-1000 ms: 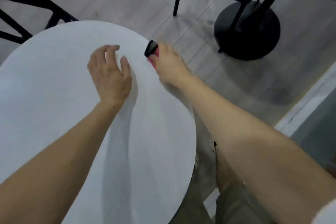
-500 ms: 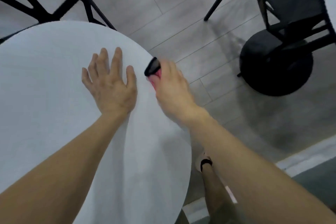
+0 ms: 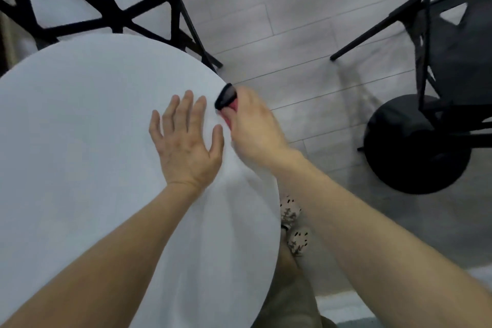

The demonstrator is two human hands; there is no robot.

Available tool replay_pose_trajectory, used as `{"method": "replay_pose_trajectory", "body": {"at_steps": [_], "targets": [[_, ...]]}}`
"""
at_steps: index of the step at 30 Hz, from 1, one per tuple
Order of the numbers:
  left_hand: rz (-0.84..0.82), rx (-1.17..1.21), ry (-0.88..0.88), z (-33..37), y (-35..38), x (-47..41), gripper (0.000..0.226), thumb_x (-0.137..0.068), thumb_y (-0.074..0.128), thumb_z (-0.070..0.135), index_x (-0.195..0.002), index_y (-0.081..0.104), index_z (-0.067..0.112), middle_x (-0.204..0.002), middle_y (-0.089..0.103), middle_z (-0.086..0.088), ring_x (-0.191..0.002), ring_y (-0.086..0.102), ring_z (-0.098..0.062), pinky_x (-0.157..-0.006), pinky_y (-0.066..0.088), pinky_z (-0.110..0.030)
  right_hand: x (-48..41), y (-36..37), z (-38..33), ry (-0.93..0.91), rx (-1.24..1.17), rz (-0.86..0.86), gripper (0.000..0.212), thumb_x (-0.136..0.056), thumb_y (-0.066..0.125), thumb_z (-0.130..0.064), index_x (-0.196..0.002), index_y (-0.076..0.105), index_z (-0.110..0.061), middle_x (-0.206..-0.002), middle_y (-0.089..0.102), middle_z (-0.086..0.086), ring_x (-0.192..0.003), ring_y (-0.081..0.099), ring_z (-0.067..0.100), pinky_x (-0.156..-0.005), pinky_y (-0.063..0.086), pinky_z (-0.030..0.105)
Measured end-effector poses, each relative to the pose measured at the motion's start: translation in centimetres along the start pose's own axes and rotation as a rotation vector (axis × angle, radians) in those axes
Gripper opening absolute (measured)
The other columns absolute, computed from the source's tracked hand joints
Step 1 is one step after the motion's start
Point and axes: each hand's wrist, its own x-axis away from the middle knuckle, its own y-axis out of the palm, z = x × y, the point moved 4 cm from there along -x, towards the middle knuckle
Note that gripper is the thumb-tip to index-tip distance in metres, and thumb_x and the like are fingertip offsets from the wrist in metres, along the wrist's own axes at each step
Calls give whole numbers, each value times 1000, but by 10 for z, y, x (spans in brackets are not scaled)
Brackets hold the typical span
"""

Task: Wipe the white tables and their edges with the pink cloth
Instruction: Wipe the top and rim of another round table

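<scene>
- While the round white surface point(image 3: 80, 141) looks clean on top, its rim is mid-wipe — I judge other tables remain.
- Left hand point(image 3: 186, 141) lies flat, fingers spread, empty.
- Right hand point(image 3: 253, 128) is closed around the pink cloth point(image 3: 231, 112) at the edge.

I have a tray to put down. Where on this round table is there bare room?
The white table is bare left of the left hand and along the near side under the forearms. It is crowded at the far right rim: the left hand lies flat there, and the right hand presses the pink cloth against the edge beside it.
</scene>
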Motion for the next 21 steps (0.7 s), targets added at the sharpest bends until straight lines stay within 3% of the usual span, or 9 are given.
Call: {"method": "replay_pose_trajectory", "body": {"at_steps": [2, 4, 9, 11, 13, 15, 18, 21], "targets": [[13, -1, 9, -2, -1, 1, 62, -105, 50, 50, -160, 46, 21, -170, 40, -1, -161, 29, -26, -128, 18, -63, -63, 19, -21, -41, 29, -78, 27, -108, 59, -30, -130, 58, -14, -126, 61, 6, -113, 59, 30, -95, 52, 49], [34, 13, 20, -2, 0, 1, 63, -103, 54, 49, -158, 49, 19, -169, 42, -2, -160, 32, -27, -127, 20, -63, -77, 23, -24, -63, 43, -108, 28, -107, 60, -27, -131, 57, -13, -128, 61, 8, -114, 59, 32, -96, 52, 50], [82, 37, 9, -2, 0, 4, 68, -100, 58, 47, -153, 53, 5, -165, 47, -12, -157, 39, -32, -125, 25, -66, 40, -30, 15, -8, -134, -200, 22, -108, 59, -24, -120, 50, -39, -114, 59, -12, -100, 56, 5, -77, 42, 13], [66, 20, -27, -3, 0, 2, 74, -99, 57, 50, -156, 50, 3, -167, 44, -14, -159, 36, -33, -126, 22, -67, 58, -38, 22, -27, -79, -281, 25, -109, 59, -28, -124, 45, -42, -114, 57, -15, -96, 56, 4, -73, 42, 9], [31, 10, -75, -4, 1, 2, 81, -99, 55, 55, -161, 44, 4, -170, 38, -14, -162, 30, -33, -127, 17, -69, 14, -29, 13, -64, -21, -295, 21, -109, 59, -28, -128, 50, -30, -113, 55, -11, -94, 53, 7, -70, 41, 13], [5, -2, -77, -3, 1, 3, 83, -99, 53, 57, -163, 41, 6, -173, 34, -14, -164, 25, -32, -127, 16, -70, -58, -4, -12, -105, -22, -324, 18, -109, 59, -29, -125, 53, -23, -117, 56, -6, -99, 55, 13, -77, 43, 18], [-41, -16, -86, -3, 1, 2, 84, -99, 50, 58, -166, 38, 8, -175, 30, -13, -165, 21, -31, -128, 15, -69, -140, 40, -46, -188, 60, -384, 32, -109, 58, -32, -134, 54, -14, -130, 60, 8, -112, 62, 32, -93, 52, 48], [-47, -14, -92, -3, 1, 2, 85, -97, 53, 58, -165, 40, 8, -173, 32, -13, -164, 25, -33, -127, 16, -70, -122, 38, -44, -203, 27, -372, 26, -109, 55, -29, -133, 54, -18, -128, 60, 6, -113, 61, 30, -93, 52, 49]]}}
